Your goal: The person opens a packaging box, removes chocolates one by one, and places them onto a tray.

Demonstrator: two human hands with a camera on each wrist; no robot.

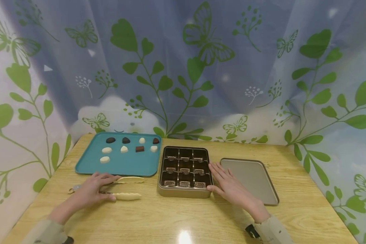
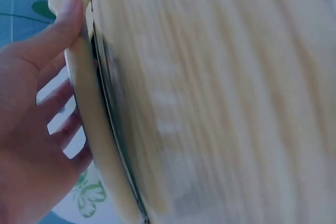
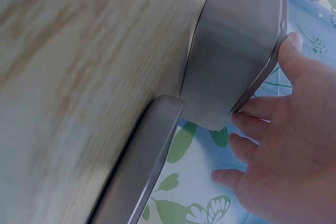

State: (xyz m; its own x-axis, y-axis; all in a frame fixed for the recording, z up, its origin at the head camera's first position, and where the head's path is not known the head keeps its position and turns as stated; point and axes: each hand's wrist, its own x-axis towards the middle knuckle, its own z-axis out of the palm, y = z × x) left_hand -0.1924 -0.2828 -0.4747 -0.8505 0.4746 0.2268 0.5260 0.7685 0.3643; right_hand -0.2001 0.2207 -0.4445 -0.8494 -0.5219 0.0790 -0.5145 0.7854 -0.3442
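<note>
At the left, my left hand (image 1: 93, 188) grips a pair of tongs (image 1: 127, 196) with cream scalloped tips, thumb on the near arm and fingers at the far arm. The tips are spread apart and point right, with nothing between them. In the left wrist view the tongs (image 2: 92, 103) lie close along the tabletop. My right hand (image 1: 231, 189) touches the right rim of a square metal tin (image 1: 184, 192), its fingers fairly straight. A dark brown insert with several compartments (image 1: 185, 166) sits inside the tin, and no chocolates show in it.
A blue tray (image 1: 125, 167) behind the left hand bears several dark and white chocolates (image 1: 139, 148). Right of the tin lies a flat metal lid (image 1: 253, 176), partly behind my right hand. A patterned curtain (image 1: 177, 67) hangs behind the wooden table (image 1: 146, 223).
</note>
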